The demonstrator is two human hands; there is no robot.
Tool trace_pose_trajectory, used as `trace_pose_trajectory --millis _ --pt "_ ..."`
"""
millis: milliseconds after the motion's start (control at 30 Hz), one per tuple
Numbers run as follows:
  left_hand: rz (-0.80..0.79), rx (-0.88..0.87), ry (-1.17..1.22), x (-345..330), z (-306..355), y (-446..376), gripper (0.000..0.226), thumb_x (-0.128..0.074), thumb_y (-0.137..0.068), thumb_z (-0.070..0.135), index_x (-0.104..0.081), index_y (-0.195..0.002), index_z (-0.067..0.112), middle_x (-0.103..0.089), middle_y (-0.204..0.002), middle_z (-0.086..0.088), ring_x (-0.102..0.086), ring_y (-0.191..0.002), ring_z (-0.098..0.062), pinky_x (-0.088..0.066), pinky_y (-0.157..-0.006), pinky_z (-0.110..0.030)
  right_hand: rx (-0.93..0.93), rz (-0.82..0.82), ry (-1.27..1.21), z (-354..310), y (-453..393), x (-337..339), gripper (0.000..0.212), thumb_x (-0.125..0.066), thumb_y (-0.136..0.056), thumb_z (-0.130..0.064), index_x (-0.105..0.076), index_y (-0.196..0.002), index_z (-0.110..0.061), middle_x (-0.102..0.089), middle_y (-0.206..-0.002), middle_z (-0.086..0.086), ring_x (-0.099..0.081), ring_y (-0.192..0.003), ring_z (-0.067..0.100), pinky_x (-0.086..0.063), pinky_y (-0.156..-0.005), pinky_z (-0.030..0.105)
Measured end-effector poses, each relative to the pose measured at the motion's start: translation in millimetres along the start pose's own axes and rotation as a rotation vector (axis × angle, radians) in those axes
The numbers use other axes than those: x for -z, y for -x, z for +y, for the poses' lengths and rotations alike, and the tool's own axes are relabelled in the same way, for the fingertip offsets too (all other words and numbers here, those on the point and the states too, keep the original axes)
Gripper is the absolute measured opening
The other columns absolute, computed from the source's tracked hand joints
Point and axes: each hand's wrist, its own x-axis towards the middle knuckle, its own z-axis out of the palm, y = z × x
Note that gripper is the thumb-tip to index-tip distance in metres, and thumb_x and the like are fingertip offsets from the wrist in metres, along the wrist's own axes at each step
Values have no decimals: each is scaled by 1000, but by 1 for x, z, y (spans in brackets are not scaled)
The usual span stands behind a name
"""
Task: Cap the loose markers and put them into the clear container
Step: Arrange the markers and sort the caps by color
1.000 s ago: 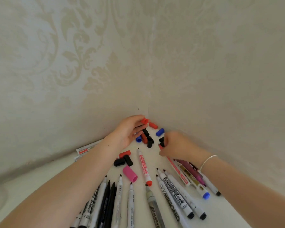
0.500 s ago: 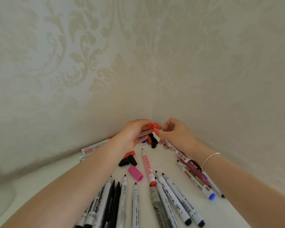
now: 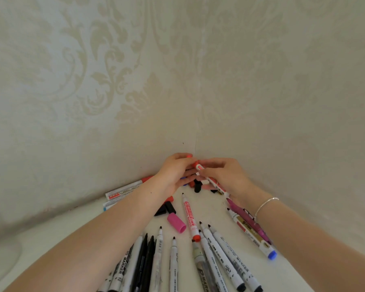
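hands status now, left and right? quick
Left hand: fingers pinch a red cap, held up at the marker's tip.
Right hand: fingers curled round a red marker, its tip end toward the left hand.

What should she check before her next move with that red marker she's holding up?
1. Red cap seated on the marker: cannot tell, fingers hide the joint.
2. Right hand grips the marker: ok.
3. Left hand at the cap end: ok.
4. Clear container in sight: not ok, none visible.
5. Other markers still uncapped, like the red-labelled one: not ok.
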Motion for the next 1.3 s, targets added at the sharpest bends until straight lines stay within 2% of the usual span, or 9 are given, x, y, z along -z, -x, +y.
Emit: trace_pose_trajectory --millis 100,333,500,600,767,900,1033,1167,1300 --pt "-15 -4 -14 -2 -1 2 25 -59 -93 10 -55 -118 9 -68 -87 -6 -67 -80 -18 -55 -77 -29 61 99 159 3 -2 -6 27 -65 -88 -11 -60 -115 -12 -68 -91 8 -58 -46 9 -39 -36 17" --pt "91 -86 -132 -12 -4 1 18 -58 -93 13 -55 -110 11 -67 -94 -8 -64 -74 -16 -53 -78 -30 124 157 411 5 -7 -19 12 -49 -94 -10 -57 -103 -11 -55 -61 1 -47 -40 6 -34 -34 14" --pt "127 -152 -151 -19 -4 5 14 -57 -91 9 -55 -105 10 -65 -85 -10 -61 -63 -18 -52 -69 -31 79 203 370 3 -8 -24 6 -48 -94 -8 -45 -94 -13 -56 -79 8 -48 -50 12 -32 -30 14" --pt "118 -158 -199 -21 -6 6 15 -56 -90 11 -55 -105 11 -65 -82 -13 -57 -61 -23 -47 -72 -39 59 236 318 6 -9 -23 19 -51 -93 -8 -39 -80 -16 -57 -72 9 -46 -44 13 -29 -29 15" --pt "92 -167 -255 -22 -6 10 22 -58 -88 13 -55 -109 18 -64 -84 -12 -54 -59 -21 -45 -69 -36 94 250 300 11 -6 -21 22 -54 -92 -10 -38 -78 -16 -57 -68 7 -44 -36 5 -29 -30 15" --pt "46 -190 -346 -18 -5 12 38 -61 -90 17 -45 -123 23 -67 -91 -13 -58 -64 -21 -51 -69 -39 93 223 276 10 -7 -18 21 -58 -89 -12 -39 -84 -16 -61 -79 15 -46 -43 13 -32 -33 20" --pt "144 -271 -330 0 9 5 39 -63 -91 15 -37 -120 9 -68 -105 -12 -65 -82 -22 -53 -72 -33 30 8 205 0 0 -17 40 -68 -83 -6 -40 -112 -10 -63 -84 12 -57 -59 17 -48 -48 22" --pt "115 -457 -816 37 37 4 21 -64 -90 24 -57 -111 23 -67 -100 -1 -62 -87 -14 -49 -70 -26 -53 -77 326 1 2 -1 42 -61 -85 -2 -43 -122 -11 -61 -93 9 -57 -77 15 -51 -71 25" --pt "-62 -277 -1408 63 42 7 27 -59 -93 28 -65 -119 25 -65 -111 1 -60 -94 -14 -46 -75 -21 -145 -70 426 9 1 15 31 -56 -88 -1 -53 -119 -7 -58 -93 12 -60 -72 17 -54 -70 28"
